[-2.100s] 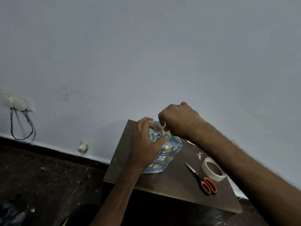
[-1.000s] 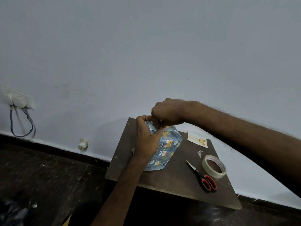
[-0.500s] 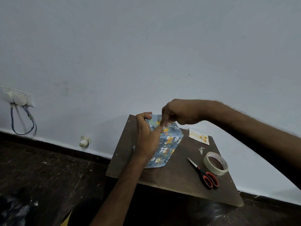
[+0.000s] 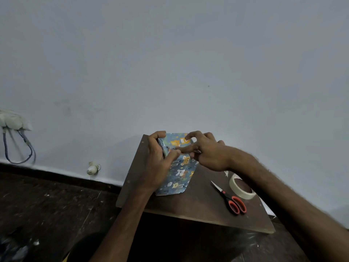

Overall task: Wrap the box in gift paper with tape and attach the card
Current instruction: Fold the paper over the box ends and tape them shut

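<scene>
A box wrapped in blue gift paper with animal prints (image 4: 179, 173) stands on end on a dark wooden board (image 4: 204, 207). My left hand (image 4: 157, 165) grips its left side, thumb across the upper front fold. My right hand (image 4: 205, 154) comes in from the right, with its forefinger pressed along the paper near the top edge and the other fingers spread. A roll of pale tape (image 4: 240, 187) and red-handled scissors (image 4: 231, 199) lie on the board to the right. The card is hidden behind my right arm.
The board lies on a dark floor against a grey wall. A wall socket with a looped cable (image 4: 17, 140) is at the far left, and a small white fitting (image 4: 92, 168) sits low on the wall. A paper scrap (image 4: 226, 173) lies by the tape.
My right hand has dropped from a pinch at the box's top to lie with spread fingers across its upper right side. My arm now covers the card. The left hand stays on the box.
</scene>
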